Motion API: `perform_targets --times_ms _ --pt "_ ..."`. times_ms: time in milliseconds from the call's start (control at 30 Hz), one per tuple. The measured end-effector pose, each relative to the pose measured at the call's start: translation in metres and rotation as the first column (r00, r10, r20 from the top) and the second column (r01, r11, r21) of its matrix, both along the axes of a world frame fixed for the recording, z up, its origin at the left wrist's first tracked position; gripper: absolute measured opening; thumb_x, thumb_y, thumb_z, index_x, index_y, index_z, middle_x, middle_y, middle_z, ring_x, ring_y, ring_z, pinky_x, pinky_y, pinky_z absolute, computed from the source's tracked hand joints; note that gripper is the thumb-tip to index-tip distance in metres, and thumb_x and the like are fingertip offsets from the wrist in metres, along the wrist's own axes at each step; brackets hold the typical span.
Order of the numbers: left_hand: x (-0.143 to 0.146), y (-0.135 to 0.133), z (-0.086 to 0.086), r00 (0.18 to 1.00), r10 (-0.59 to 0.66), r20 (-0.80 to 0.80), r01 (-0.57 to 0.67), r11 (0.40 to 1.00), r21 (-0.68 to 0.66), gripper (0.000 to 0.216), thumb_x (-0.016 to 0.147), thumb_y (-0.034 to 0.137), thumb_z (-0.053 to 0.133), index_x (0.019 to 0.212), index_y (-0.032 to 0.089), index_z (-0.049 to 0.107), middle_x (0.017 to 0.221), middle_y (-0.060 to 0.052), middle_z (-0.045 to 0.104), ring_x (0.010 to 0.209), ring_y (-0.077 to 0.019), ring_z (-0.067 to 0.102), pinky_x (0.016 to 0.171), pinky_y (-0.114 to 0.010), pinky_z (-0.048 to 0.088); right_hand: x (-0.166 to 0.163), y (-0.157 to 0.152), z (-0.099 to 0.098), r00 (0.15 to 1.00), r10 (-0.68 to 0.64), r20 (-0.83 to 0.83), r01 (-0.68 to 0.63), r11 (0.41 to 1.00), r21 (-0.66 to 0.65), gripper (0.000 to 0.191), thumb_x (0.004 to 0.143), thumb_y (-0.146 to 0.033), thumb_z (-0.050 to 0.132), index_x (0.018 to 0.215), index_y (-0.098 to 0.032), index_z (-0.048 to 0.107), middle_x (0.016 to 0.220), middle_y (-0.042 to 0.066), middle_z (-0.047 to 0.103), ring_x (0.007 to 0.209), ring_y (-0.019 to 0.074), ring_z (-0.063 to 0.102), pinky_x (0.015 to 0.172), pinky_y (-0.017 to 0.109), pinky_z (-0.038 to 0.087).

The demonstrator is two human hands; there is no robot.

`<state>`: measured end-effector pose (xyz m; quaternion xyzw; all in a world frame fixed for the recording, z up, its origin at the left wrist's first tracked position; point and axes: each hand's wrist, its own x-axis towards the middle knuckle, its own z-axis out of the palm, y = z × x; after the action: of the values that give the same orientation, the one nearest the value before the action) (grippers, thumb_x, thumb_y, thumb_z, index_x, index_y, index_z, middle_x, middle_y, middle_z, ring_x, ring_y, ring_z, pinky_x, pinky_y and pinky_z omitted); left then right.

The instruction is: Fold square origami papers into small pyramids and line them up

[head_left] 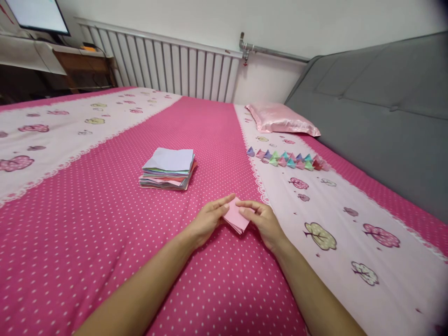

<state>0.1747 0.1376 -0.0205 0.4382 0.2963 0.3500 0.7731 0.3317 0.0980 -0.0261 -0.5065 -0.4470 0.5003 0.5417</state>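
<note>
A small folded pink paper (pixel 236 215) is held just above the bed, its layers showing at the near edge. My left hand (pixel 211 216) pinches its left side between thumb and fingers. On the opposite side my right hand (pixel 261 217) grips it, thumb on top and index finger along the far edge. To the left lies a stack of coloured paper sheets (pixel 169 161), a pale lilac one on top. Two rows of small folded paper pieces (pixel 283 159) in several colours stand on the white strip at the right.
A pink dotted bedspread (pixel 87 224) with white printed strips lies under everything. Behind the paper pieces rests a pink satin pillow (pixel 280 119). A grey padded headboard (pixel 378 102) rises at the right, and a white radiator (pixel 168 63) runs along the wall. A desk (pixel 84 67) holds a monitor (pixel 38 16).
</note>
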Motion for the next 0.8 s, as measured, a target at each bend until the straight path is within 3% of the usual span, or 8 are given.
perform_targets --times_ms 67,133,267,333,400,500,600,800 --pt "0.0 0.002 -0.006 0.986 -0.011 -0.166 0.036 0.988 0.151 0.048 0.079 0.026 0.053 0.125 0.013 0.048 0.112 -0.011 0.062 0.091 -0.0192 0.059 0.088 -0.037 0.04 0.0 0.001 -0.005 0.997 0.021 0.077 -0.019 0.999 -0.027 0.031 0.062 -0.03 0.069 0.09 -0.015 0.067 0.087 0.006 0.071 0.077 0.0194 0.065 0.073 0.034 0.049" --pt "-0.001 0.003 -0.012 0.936 0.06 -0.348 0.083 0.921 0.381 0.042 0.079 0.024 0.051 0.119 0.013 0.053 0.114 -0.011 0.061 0.097 -0.0224 0.057 0.091 -0.04 0.039 0.0 0.002 -0.01 0.982 0.067 0.178 -0.06 0.997 -0.041 0.03 0.064 -0.029 0.068 0.09 -0.015 0.067 0.09 0.008 0.07 0.079 0.0202 0.065 0.075 0.036 0.05" --pt "-0.005 0.006 -0.019 0.749 0.386 -0.538 0.225 0.615 0.756 0.038 0.071 0.015 0.056 0.108 0.016 0.061 0.123 -0.012 0.055 0.114 -0.0268 0.047 0.099 -0.044 0.033 -0.002 0.003 -0.015 0.856 0.003 0.518 -0.04 0.997 0.06 0.029 0.068 -0.025 0.063 0.096 -0.018 0.066 0.095 0.006 0.068 0.085 0.0206 0.063 0.08 0.038 0.048" --pt "-0.006 0.006 -0.019 0.674 0.468 -0.571 0.339 0.491 0.802 0.034 0.071 0.016 0.057 0.105 0.017 0.062 0.123 -0.012 0.054 0.114 -0.0271 0.046 0.098 -0.043 0.034 -0.004 0.002 -0.013 0.723 -0.067 0.687 -0.033 0.991 0.132 0.032 0.069 -0.025 0.062 0.1 -0.02 0.065 0.098 0.007 0.066 0.089 0.0212 0.061 0.084 0.039 0.046" --pt "-0.008 0.004 -0.017 0.628 0.495 -0.601 0.441 0.409 0.799 0.029 0.075 0.02 0.053 0.102 0.016 0.063 0.121 -0.013 0.054 0.113 -0.0266 0.047 0.097 -0.042 0.035 -0.005 0.0 -0.011 0.591 -0.094 0.801 -0.061 0.985 0.161 0.037 0.071 -0.025 0.061 0.108 -0.02 0.062 0.104 0.008 0.061 0.096 0.0223 0.057 0.086 0.039 0.044" --pt "-0.009 0.001 -0.015 0.548 0.532 -0.645 0.534 0.371 0.76 0.034 0.081 0.023 0.046 0.109 0.011 0.059 0.125 -0.019 0.049 0.117 -0.0286 0.043 0.099 -0.043 0.033 -0.005 -0.003 -0.009 0.468 -0.07 0.881 -0.127 0.981 0.145 0.041 0.077 -0.026 0.055 0.117 -0.021 0.056 0.116 0.011 0.052 0.106 0.0236 0.051 0.091 0.039 0.041" --pt "-0.009 -0.001 -0.014 0.472 0.539 -0.698 0.595 0.389 0.703 0.043 0.084 0.026 0.041 0.12 0.005 0.051 0.133 -0.024 0.039 0.125 -0.0319 0.034 0.102 -0.045 0.027 -0.003 -0.004 -0.008 0.39 -0.041 0.92 -0.183 0.976 0.121 0.04 0.08 -0.026 0.051 0.12 -0.02 0.054 0.121 0.013 0.047 0.112 0.0248 0.046 0.094 0.04 0.039" --pt "-0.009 -0.002 -0.014 0.411 0.516 -0.751 0.639 0.425 0.642 0.045 0.087 0.029 0.035 0.125 0.009 0.047 0.141 -0.02 0.028 0.132 -0.0296 0.021 0.106 -0.045 0.021 0.001 -0.005 -0.004 0.265 0.005 0.964 -0.23 0.971 0.059 0.04 0.083 -0.028 0.047 0.122 -0.023 0.052 0.127 0.013 0.045 0.117 0.0261 0.043 0.095 0.042 0.038"
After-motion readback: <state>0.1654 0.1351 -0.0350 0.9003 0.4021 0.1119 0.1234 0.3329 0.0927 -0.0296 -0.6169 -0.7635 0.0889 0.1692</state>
